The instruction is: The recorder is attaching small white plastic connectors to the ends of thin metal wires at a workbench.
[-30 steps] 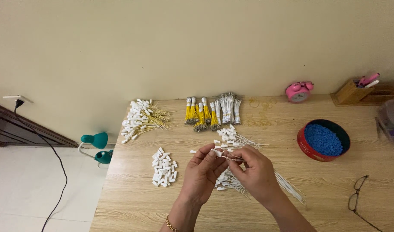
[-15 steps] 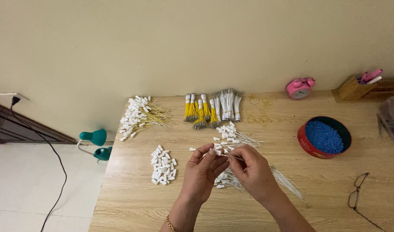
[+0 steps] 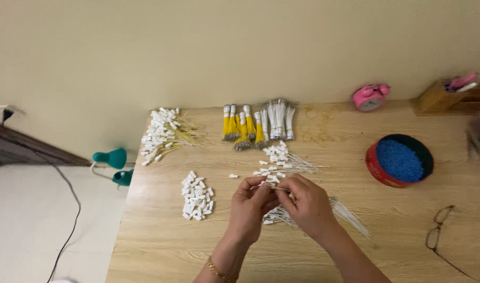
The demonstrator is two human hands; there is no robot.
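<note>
I see my left hand (image 3: 250,207) and right hand (image 3: 305,202) pinched together above the pale wooden table (image 3: 161,246), fingertips closed on a thin white wire with a small white plastic tip (image 3: 269,184). I judge it feather-light, springy and easily bent; best gripped at the stiffer tip. Beneath lies a loose bundle of white wires (image 3: 344,212); to the left, a heap of small white plastic caps (image 3: 197,195); farther right, a round red tin of blue beads (image 3: 399,160).
</note>
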